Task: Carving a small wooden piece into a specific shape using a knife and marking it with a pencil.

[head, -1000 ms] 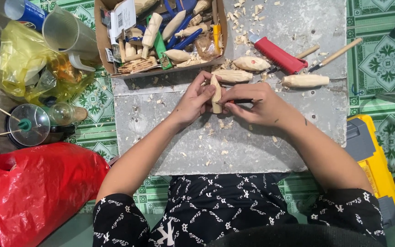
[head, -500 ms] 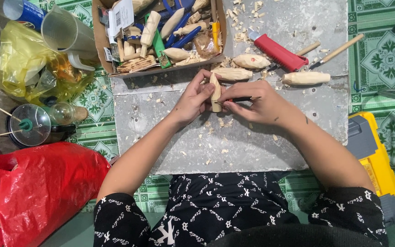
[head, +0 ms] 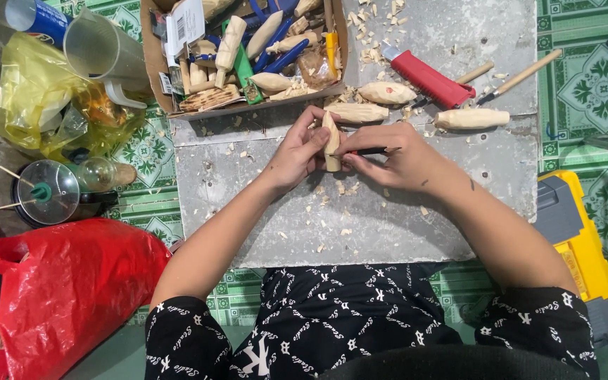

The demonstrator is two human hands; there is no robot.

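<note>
We're mid-carve, from the look of it. Our left hand (head: pixel 297 151) is wrapped around a small pale wood blank (head: pixel 331 141), holding it upright over the middle of the grey work slab (head: pixel 248 204), a bit toward its far edge. Our right hand (head: pixel 395 156) is pinched tight on a thin dark-handled tool (head: pixel 369 150), lying roughly level with its tip at the blank's side. The blade itself is too small to make out.

Our read on the next move: short controlled cuts along the blank, with the left fingers kept behind the edge and the blank turned as each face gets done. Slip risk is toward the left thumb.

Count, slab side:
- three carved wooden pieces (head: pixel 387 92) lying loose near the far edge, just past our hands
- one red-handled cutter (head: pixel 427 77), touching none of them
- two wooden-handled tools (head: pixel 518 76) near the far right corner
- shavings (head: pixel 343 188) scattered all over

One cardboard box (head: pixel 248 56) sits at the far left corner, full of more blanks and blue-handled tools. They overlap too much for us to count.

Off the slab: a red plastic bag (head: pixel 58 288) on the left, a yellow case (head: pixel 585 260) on the right.
</note>
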